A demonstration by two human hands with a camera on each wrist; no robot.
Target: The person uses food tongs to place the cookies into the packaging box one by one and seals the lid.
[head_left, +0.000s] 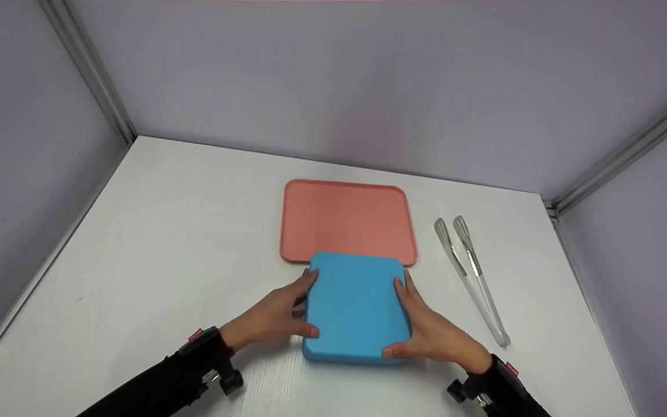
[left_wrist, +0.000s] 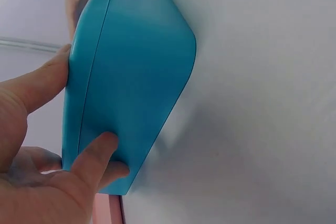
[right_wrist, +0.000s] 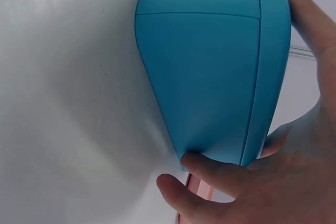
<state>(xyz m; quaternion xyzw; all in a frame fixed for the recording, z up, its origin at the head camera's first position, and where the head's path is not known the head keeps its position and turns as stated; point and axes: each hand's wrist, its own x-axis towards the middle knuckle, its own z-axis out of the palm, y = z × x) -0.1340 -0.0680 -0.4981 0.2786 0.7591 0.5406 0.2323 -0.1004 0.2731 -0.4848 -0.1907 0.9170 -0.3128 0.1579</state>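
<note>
A blue box (head_left: 359, 307) with rounded corners sits between my two hands, its flat top facing up. Thin seams run along its sides in both wrist views, one of them just below the top. My left hand (head_left: 272, 318) grips the left side, thumb at the near top edge and fingertips (left_wrist: 109, 141) against the side wall. From the right, my right hand (head_left: 435, 336) holds the opposite side, its thumb on the near corner and a fingertip (right_wrist: 193, 162) low on the wall. The far edge of the box overlaps a pink tray (head_left: 345, 217) in the head view.
A pair of tongs (head_left: 475, 294) with pale handles lies spread on the white table (head_left: 194, 231), right of the tray and box. Grey panels (head_left: 333, 81) wall in the table at the back and both sides.
</note>
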